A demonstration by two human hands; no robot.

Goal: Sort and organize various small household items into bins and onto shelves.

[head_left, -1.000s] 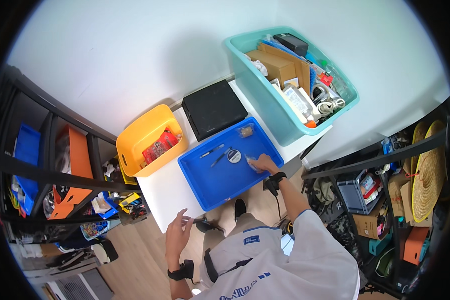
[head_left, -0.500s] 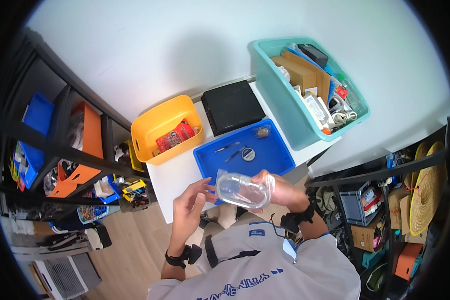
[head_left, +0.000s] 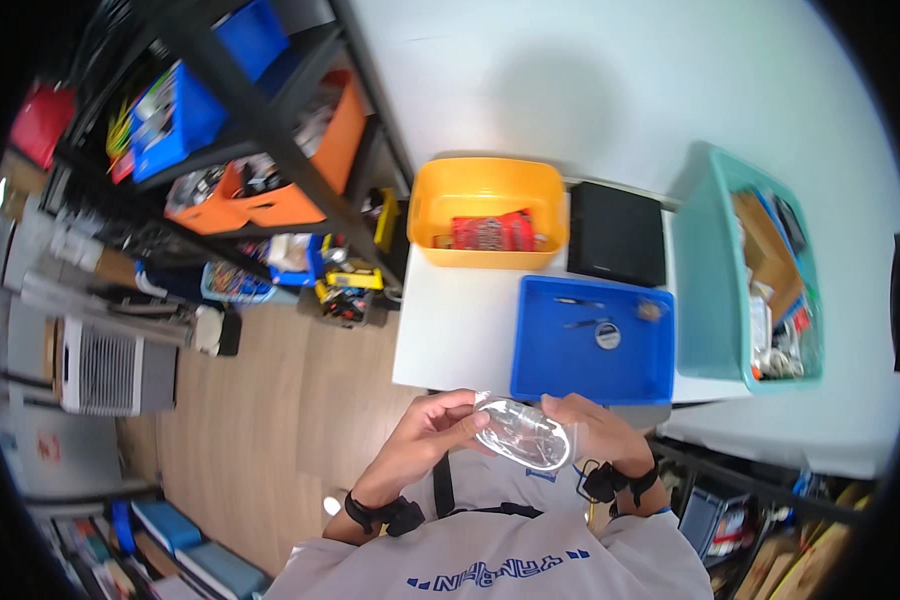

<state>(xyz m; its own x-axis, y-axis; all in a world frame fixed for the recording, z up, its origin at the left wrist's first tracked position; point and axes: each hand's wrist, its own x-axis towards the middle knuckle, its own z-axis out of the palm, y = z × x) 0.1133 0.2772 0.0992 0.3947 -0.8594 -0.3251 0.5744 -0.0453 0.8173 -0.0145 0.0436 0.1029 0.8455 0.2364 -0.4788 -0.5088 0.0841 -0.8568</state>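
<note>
In front of my body, both hands hold a clear plastic package (head_left: 523,436) with a shiny oval outline. I cannot make out what, if anything, is inside it. My left hand (head_left: 435,432) pinches its left edge between thumb and fingers. The other end is gripped by my right hand (head_left: 595,430), partly seen through the film. Just beyond the hands lies a blue tray (head_left: 555,375) on a white table (head_left: 445,325). Inside it are two slim pen-like tools (head_left: 582,302), a round white-labelled tin (head_left: 607,335) and a small clear bag with something brownish (head_left: 652,311).
A yellow bin (head_left: 490,180) with a red packet (head_left: 493,231) stands at the table's far left, beside a flat black box (head_left: 617,235). At right is a teal tub (head_left: 715,270) full of cartons and cables. Black shelving (head_left: 270,125) with coloured bins rises on the left.
My left hand has closed on the package's left edge, having been apart from it with fingers spread. The view has turned, so the table appears farther right.
</note>
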